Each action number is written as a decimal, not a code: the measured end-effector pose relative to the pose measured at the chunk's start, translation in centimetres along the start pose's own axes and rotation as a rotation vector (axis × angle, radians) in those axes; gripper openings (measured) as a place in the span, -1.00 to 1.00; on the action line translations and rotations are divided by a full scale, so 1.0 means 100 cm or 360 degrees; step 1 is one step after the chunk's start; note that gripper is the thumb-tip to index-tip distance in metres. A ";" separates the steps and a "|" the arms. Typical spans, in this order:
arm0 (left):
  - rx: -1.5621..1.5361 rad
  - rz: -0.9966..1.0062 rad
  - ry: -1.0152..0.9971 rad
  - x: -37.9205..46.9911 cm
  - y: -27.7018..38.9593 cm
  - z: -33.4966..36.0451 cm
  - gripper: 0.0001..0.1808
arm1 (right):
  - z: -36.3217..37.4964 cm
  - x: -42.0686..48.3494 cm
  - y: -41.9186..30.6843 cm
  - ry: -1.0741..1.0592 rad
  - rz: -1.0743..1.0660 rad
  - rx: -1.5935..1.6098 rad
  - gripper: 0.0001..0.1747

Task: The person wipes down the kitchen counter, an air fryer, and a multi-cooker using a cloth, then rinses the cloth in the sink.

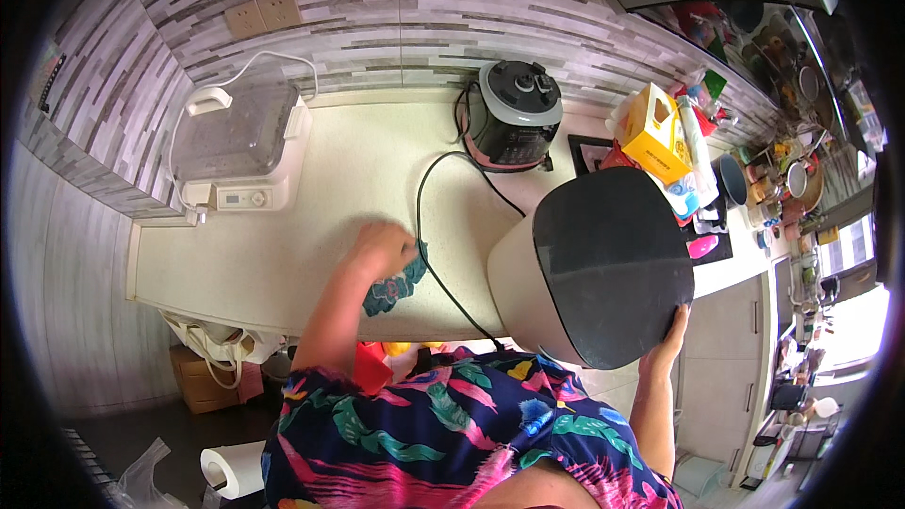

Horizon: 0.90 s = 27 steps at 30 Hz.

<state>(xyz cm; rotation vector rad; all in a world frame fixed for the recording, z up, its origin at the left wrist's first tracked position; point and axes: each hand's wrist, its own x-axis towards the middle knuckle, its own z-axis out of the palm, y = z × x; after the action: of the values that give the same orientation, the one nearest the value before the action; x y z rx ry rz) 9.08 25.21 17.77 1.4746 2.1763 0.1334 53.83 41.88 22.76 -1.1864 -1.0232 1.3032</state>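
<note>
My left hand [382,249] is on a crumpled dark green patterned cloth [391,291] on the pale countertop [339,177]; the hand is blurred and its fingers are partly hidden. My right hand [672,341] supports the right side of a large white appliance with a dark glossy top [611,268], which tilts at the counter's front edge. A black power cord [452,283] loops over the counter from the appliance, passing beside my left hand and the cloth. Whether the appliance's underside touches the counter is hidden.
A black electric pressure cooker [520,116] stands by the tiled wall. At the left is a white appliance with a clear lid [240,134] and a white cord. A yellow box [654,138] and packages crowd the right side. Below the counter is a cardboard box [201,382].
</note>
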 end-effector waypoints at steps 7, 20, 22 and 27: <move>-0.1144 0.0275 0.1112 0.180 -0.004 -0.004 -0.63 | 0.000 0.000 0.001 0.0069 0.0066 0.0069 -0.29; -0.1902 -0.0273 0.1343 0.284 0.060 -0.042 -0.42 | -0.005 -0.004 -0.004 -0.0039 0.0125 0.0101 -0.32; -0.1652 -0.0226 0.1358 0.286 0.061 -0.047 -0.38 | -0.008 -0.004 -0.002 0.0036 0.0163 0.0078 -0.30; -0.1424 -0.0402 0.1235 0.288 0.049 -0.062 -0.45 | -0.004 -0.004 -0.002 0.0044 0.0135 0.0057 -0.26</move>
<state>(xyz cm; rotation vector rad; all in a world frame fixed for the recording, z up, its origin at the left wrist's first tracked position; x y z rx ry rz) 2.17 54.16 14.83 0.6525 2.2808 1.5654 54.22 41.50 22.99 -1.2283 -0.9348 1.3619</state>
